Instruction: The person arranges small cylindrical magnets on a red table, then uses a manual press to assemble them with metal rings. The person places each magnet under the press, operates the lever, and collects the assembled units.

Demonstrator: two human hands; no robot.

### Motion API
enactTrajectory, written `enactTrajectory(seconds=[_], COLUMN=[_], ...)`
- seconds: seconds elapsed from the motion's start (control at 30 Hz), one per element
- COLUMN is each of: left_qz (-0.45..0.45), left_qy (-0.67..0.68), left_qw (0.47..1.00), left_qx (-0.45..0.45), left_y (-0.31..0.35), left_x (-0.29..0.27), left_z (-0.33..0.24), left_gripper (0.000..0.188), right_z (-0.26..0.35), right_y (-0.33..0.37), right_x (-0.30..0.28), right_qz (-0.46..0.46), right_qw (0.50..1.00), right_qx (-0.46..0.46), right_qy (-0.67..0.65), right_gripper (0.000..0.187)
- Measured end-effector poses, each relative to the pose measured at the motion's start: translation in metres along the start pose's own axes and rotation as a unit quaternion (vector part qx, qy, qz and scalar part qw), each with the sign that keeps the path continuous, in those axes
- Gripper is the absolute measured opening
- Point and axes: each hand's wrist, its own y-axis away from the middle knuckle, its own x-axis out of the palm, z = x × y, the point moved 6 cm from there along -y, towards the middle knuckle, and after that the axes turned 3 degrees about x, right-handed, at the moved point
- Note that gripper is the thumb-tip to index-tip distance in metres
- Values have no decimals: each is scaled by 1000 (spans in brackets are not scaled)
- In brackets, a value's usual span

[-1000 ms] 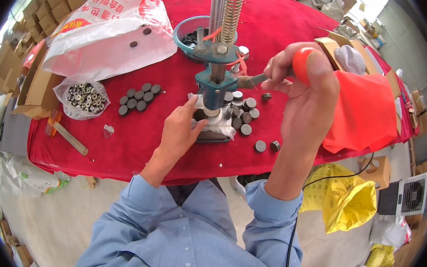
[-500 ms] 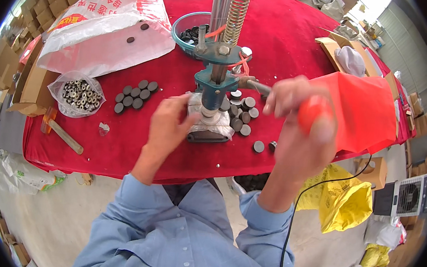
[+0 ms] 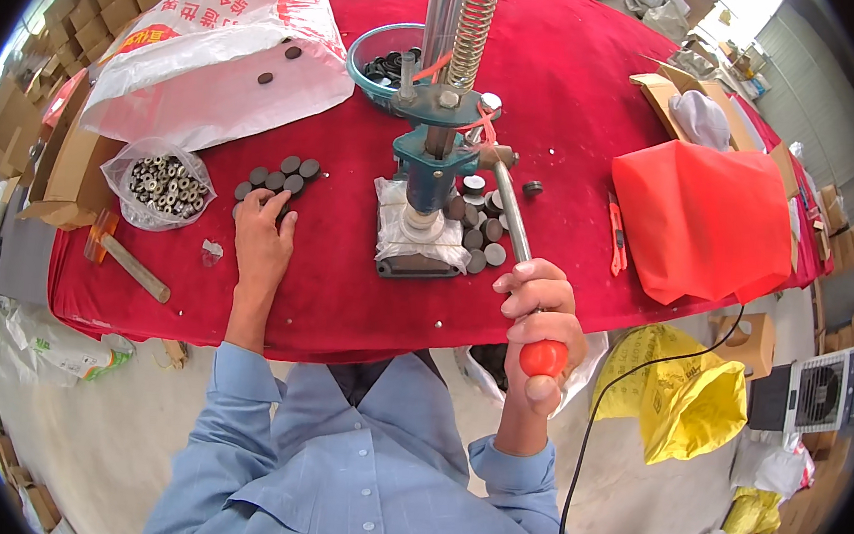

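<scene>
My right hand point(image 3: 543, 321) is wrapped round the metal lever point(image 3: 512, 211) of a green hand press point(image 3: 433, 162), with the red ball knob point(image 3: 543, 359) showing under my fingers. The lever slants down toward me. Below the press's ram, clear plastic film point(image 3: 395, 226) wraps the base. To the left, my left hand point(image 3: 264, 244) is over a cluster of dark round discs point(image 3: 291, 164); its fingertips and thumb close around one at the near edge, partly hidden by the fingers. More discs point(image 3: 493, 230), some with silvery faces, lie just right of the press base.
A clear bag of small metal parts point(image 3: 164, 191) and a hammer point(image 3: 136, 269) are at left. Behind lie a large white sack point(image 3: 219, 100) and a blue basin point(image 3: 353, 60) of black parts. At right are a red cutter knife point(image 3: 617, 237) and a red bag point(image 3: 701, 223).
My left hand has moved from the press base left to the discs. My right hand has come down and toward me with the lever, uncovering the cutter knife.
</scene>
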Motion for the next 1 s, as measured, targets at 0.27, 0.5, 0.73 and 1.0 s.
enactTrajectory(seconds=[0.27, 0.5, 0.73, 1.0], left_qz=[-27, 48, 23, 27], left_qy=[72, 254, 342, 283], left_qw=[997, 966, 940, 959], left_qx=[0, 8, 6, -3], left_y=[18, 10, -4, -2], left_x=[-10, 15, 40, 54], left_z=[-3, -121, -144, -140], left_gripper=[34, 52, 58, 76], right_z=[13, 26, 18, 18], right_y=[-40, -127, -153, -148], right_x=[3, 13, 19, 19], right_qz=[27, 3, -19, -27], right_qw=[999, 997, 993, 992], right_qx=[-26, 76, 117, 120], right_qy=[6, 7, -1, 18], right_gripper=[54, 45, 45, 47])
